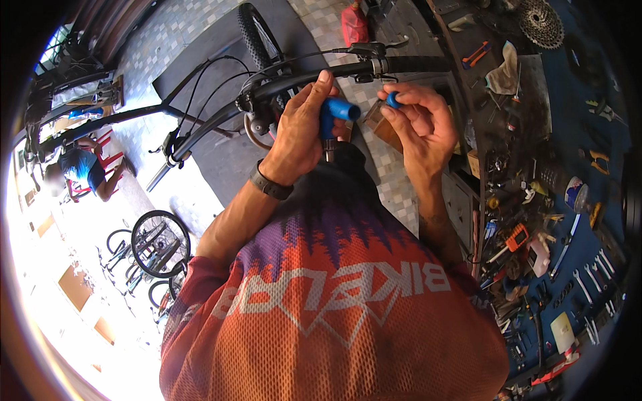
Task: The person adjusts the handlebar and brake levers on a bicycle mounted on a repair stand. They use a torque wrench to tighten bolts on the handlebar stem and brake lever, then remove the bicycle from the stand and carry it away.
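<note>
My left hand (301, 130), closed, grips a blue tool handle (342, 109) shaped like a T or an elbow. Its tube end points right and looks hollow, and a metal shaft (329, 150) shows below it. The thumb rests up along the handle, close to the bicycle handlebar (281, 83). Just to the right, my right hand (426, 127) pinches a small round blue cap (393, 100) between thumb and fingers. The cap is apart from the handle's open end. Part of the handle is hidden behind my left fingers.
Beyond my hands stands a bicycle with a knobby tyre (257, 40), on a dark mat (207, 164). Along the right, a blue bench (575, 274) carries spanners (583, 286), a cassette (542, 24) and loose tools. At left, a person (83, 167) sits near several bicycles (160, 244).
</note>
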The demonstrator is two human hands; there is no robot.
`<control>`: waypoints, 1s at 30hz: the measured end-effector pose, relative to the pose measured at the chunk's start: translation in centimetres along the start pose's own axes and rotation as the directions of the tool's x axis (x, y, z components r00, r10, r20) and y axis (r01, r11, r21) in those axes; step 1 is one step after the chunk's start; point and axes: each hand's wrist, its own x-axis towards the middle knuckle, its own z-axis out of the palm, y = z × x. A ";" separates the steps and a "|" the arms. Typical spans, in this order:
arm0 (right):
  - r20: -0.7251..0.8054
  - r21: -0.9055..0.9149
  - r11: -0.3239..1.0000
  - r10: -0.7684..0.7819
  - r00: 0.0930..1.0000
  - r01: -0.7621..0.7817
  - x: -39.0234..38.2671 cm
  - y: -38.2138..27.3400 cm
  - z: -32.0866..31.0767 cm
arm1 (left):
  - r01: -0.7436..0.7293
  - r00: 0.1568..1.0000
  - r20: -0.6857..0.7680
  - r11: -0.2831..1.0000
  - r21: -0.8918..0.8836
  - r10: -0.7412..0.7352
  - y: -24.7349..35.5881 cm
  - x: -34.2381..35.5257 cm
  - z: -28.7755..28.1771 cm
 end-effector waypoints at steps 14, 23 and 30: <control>0.126 -0.312 0.941 -0.092 0.988 0.127 -0.4 0.3 0.2 | -0.067 0.997 -0.051 0.997 -0.023 0.066 -0.5 0.3 0.4; 0.206 -0.408 0.889 -0.135 0.969 0.211 0.7 0.2 -1.1 | -0.070 0.995 -0.066 0.995 0.068 0.075 -0.1 -0.8 1.2; 0.157 -0.316 0.947 0.118 0.980 -0.063 -0.1 0.5 -1.7 | -0.195 0.971 -0.092 0.956 0.218 0.219 -0.8 -1.5 1.5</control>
